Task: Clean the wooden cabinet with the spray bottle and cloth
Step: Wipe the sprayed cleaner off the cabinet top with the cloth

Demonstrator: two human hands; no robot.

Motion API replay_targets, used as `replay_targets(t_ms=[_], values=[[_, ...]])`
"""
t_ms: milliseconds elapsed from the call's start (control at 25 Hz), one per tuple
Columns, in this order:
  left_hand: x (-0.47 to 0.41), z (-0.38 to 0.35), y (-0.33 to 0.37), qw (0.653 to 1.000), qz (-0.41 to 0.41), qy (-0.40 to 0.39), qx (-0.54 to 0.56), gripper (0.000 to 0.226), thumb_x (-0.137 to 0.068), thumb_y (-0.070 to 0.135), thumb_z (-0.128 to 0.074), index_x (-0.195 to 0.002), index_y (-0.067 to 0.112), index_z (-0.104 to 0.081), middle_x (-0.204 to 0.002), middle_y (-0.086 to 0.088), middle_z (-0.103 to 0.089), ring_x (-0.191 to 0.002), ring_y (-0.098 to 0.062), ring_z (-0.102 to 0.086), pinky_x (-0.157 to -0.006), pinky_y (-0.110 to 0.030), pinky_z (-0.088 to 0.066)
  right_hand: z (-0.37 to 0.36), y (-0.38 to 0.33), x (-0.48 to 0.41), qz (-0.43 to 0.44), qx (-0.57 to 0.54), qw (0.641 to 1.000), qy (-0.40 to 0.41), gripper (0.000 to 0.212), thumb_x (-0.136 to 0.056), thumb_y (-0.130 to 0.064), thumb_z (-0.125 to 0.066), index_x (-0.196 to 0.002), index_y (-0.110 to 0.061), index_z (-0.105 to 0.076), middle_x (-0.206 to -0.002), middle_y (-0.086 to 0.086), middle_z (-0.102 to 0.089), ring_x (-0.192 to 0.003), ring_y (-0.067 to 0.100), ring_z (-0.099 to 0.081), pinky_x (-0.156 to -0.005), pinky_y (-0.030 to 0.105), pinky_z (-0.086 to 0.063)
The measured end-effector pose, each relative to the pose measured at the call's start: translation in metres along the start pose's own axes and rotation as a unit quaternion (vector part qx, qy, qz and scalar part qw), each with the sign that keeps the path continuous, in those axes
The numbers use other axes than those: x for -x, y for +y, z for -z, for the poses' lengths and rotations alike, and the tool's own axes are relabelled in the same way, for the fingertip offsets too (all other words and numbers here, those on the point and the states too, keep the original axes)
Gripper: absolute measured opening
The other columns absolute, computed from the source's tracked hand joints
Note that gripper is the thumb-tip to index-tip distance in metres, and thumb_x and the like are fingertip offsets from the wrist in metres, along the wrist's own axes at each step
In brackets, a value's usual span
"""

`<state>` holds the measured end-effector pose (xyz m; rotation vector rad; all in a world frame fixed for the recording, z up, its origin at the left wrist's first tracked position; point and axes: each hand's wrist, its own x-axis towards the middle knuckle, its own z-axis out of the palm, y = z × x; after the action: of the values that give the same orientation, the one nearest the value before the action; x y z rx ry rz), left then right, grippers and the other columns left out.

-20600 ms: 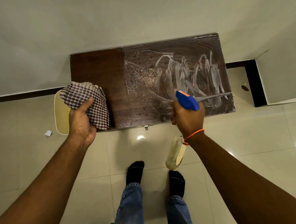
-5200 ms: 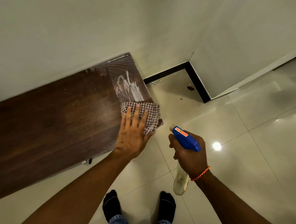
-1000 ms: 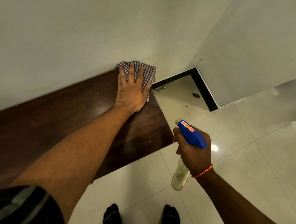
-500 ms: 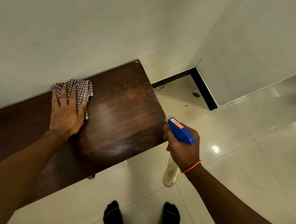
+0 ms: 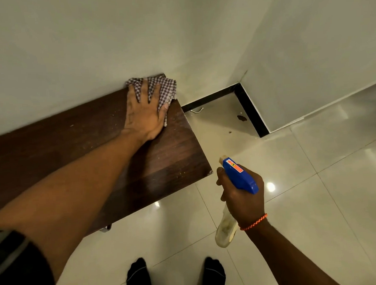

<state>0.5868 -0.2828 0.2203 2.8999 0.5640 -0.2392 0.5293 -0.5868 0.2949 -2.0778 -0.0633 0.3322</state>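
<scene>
Cloth (image 5: 165, 87) (likely soft, light) sits upper centre on the cabinet (image 5: 161, 157) corner, under left hand (image 5: 144, 115), fingers straight and spread; a flat palm suits it. Right hand (image 5: 245, 201) grips bottle (image 5: 239, 176), lower right.

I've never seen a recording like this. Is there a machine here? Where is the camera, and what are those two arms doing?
No machine: these are a person's own bare arms. The one camera sits on their head and looks down, which is why you see their socked feet on the tiled floor. The left hand lies flat, fingers spread, pressing a checked cloth onto the far right corner of the wooden cabinet, against the wall. The right hand grips a spray bottle with a blue head, held over the floor beside the cabinet's right end.
</scene>
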Motion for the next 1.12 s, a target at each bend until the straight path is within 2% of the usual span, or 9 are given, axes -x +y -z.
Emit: replay_targets(t_ms=[280, 400, 560, 640, 720, 800, 880, 1000, 1120], values=[[0.028, -0.012, 0.039, 0.987, -0.157, -0.015, -0.019, 0.069, -0.104, 0.061, -0.012, -0.163, 0.024, -0.016, -0.169, -0.017, -0.009, -0.155, -0.046, 0.003, -0.125, -0.061, -0.007, 0.000, -0.003, 0.003, -0.017, -0.016, 1.000, 0.013, 0.024, -0.090, -0.024, -0.067, -0.082, -0.002, -0.068, -0.064, 0.014, -0.066, -0.052, 0.032, -0.061, -0.053, 0.039, -0.055], [0.082, -0.027, 0.067, 0.977, -0.213, -0.027, 0.004, 0.066, -0.104, 0.061, -0.014, -0.161, 0.027, -0.020, -0.170, -0.014, -0.010, -0.155, -0.044, 0.001, -0.124, -0.057, 0.000, -0.003, -0.008, 0.008, -0.011, -0.027, 1.000, 0.012, 0.025, -0.088, -0.023, -0.065, -0.082, 0.001, -0.067, -0.064, 0.016, -0.065, -0.050, 0.033, -0.059, -0.051, 0.040, -0.053], [0.154, -0.052, 0.103, 0.967, -0.255, -0.015, 0.002, 0.061, -0.104, 0.054, -0.023, -0.159, 0.027, -0.017, -0.167, -0.012, -0.016, -0.153, -0.046, -0.014, -0.121, -0.055, -0.008, 0.001, -0.009, 0.013, -0.009, -0.031, 0.999, 0.011, 0.016, -0.093, -0.017, -0.067, -0.085, -0.003, -0.067, -0.064, 0.014, -0.064, -0.056, 0.033, -0.062, -0.053, 0.035, -0.054], [0.160, -0.058, 0.106, 0.967, -0.254, -0.007, -0.010, 0.064, -0.105, 0.048, -0.035, -0.160, 0.029, -0.008, -0.168, -0.011, -0.008, -0.154, -0.045, -0.010, -0.124, -0.054, -0.011, 0.002, -0.009, 0.017, -0.013, -0.031, 0.999, 0.014, 0.015, -0.092, -0.020, -0.067, -0.090, -0.005, -0.067, -0.062, 0.008, -0.064, -0.054, 0.021, -0.063, -0.053, 0.025, -0.053], [0.155, -0.055, 0.099, 0.963, -0.265, -0.022, -0.038, 0.073, -0.105, 0.047, -0.042, -0.160, 0.031, 0.003, -0.169, -0.010, 0.004, -0.155, -0.044, 0.000, -0.126, -0.054, -0.007, 0.004, -0.009, 0.022, -0.014, -0.032, 0.999, 0.013, 0.024, -0.089, -0.030, -0.066, -0.091, -0.005, -0.067, -0.061, 0.003, -0.064, -0.050, 0.012, -0.061, -0.051, 0.013, -0.050], [0.158, -0.054, 0.083, 0.962, -0.268, -0.020, -0.048, 0.078, -0.104, 0.048, -0.046, -0.161, 0.031, 0.005, -0.170, -0.010, 0.007, -0.156, -0.043, 0.003, -0.125, -0.053, -0.003, 0.003, -0.009, 0.028, -0.013, -0.027, 1.000, 0.005, 0.030, -0.087, -0.033, -0.063, -0.090, -0.004, -0.068, -0.063, 0.008, -0.066, -0.052, 0.018, -0.062, -0.053, 0.018, -0.052], [0.176, -0.054, 0.057, 0.969, -0.246, -0.008, -0.023, 0.078, -0.104, 0.047, -0.049, -0.163, 0.028, -0.002, -0.171, -0.013, -0.001, -0.155, -0.044, -0.005, -0.124, -0.053, -0.007, -0.004, -0.010, 0.032, -0.019, -0.018, 1.000, -0.007, 0.025, -0.091, -0.026, -0.068, -0.091, 0.000, -0.069, -0.068, 0.014, -0.067, -0.056, 0.030, -0.063, -0.054, 0.025, -0.054], [0.219, -0.052, -0.003, 0.972, -0.231, 0.013, -0.037, 0.072, -0.103, 0.045, -0.048, -0.163, 0.021, -0.015, -0.168, -0.019, -0.016, -0.152, -0.048, -0.018, -0.123, -0.056, -0.019, -0.024, -0.018, 0.040, -0.035, -0.024, 0.999, -0.011, 0.021, -0.091, -0.019, -0.069, -0.091, 0.002, -0.069, -0.069, 0.016, -0.067, -0.049, 0.025, -0.060, -0.047, 0.014, -0.050], [0.266, -0.052, -0.075, 0.972, -0.220, 0.006, -0.087, 0.072, -0.105, 0.046, -0.034, -0.163, 0.017, -0.004, -0.168, -0.023, -0.008, -0.152, -0.051, -0.013, -0.123, -0.059, -0.019, -0.042, -0.029, 0.047, -0.033, -0.045, 0.998, -0.019, 0.022, -0.090, -0.019, -0.070, -0.091, 0.002, -0.068, -0.069, 0.017, -0.066, -0.047, 0.022, -0.060, -0.046, 0.012, -0.049]])
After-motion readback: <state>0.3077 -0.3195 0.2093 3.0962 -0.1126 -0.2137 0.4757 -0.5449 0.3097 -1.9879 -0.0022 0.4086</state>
